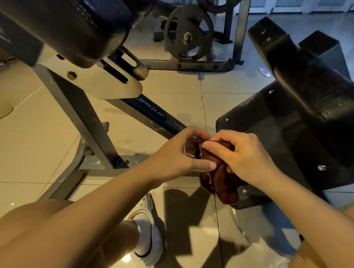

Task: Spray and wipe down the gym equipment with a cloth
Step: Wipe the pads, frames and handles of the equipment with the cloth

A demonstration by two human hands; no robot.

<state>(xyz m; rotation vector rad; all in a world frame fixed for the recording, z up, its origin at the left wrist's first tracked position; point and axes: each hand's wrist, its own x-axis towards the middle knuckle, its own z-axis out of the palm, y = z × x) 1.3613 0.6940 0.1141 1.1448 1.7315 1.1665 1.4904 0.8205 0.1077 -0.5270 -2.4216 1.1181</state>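
While its bunched top is pinched between curled fingers (208,145), a dark red cloth (218,178) is gripped by the left hand (177,154) and right hand (244,157), hung beside a black gym machine's base plate (273,129) above the tiled floor (40,139).

Bare forearms, no sleeves, no rings seen. Bare knees. White sock (141,234) and white sneaker (151,239) with dark trim on one foot.
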